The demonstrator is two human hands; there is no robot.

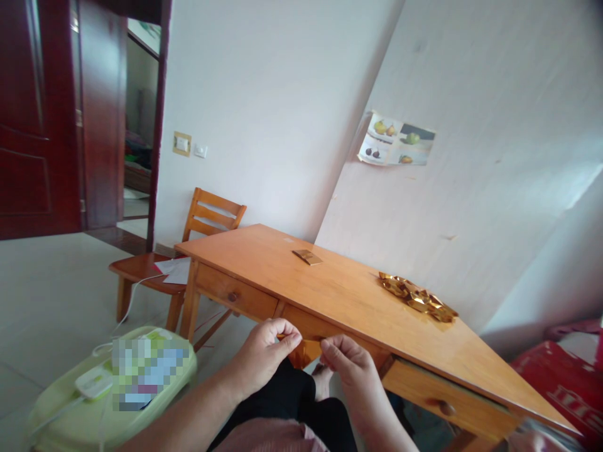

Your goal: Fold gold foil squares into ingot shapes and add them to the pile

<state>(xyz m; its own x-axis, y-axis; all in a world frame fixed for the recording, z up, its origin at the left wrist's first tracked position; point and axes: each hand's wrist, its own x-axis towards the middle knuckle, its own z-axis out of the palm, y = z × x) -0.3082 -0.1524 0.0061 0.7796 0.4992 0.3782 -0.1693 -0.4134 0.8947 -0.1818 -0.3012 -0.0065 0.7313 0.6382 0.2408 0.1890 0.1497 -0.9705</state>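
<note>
Both my hands are in front of the wooden table (339,295), below its front edge. My left hand (264,355) and my right hand (348,364) pinch a small orange-gold piece of folded paper (304,353) between thumbs and fingers, one hand at each end. A heap of shiny gold folded papers (417,296) lies on the table to the right. A small flat gold square (307,257) lies near the table's middle, farther back.
A wooden chair (188,245) with white paper (175,270) on its seat stands at the table's left end. A light green container with a white cable (113,383) sits on the floor at my left. Red bedding (560,376) lies at right. A dark red door (51,113) stands open.
</note>
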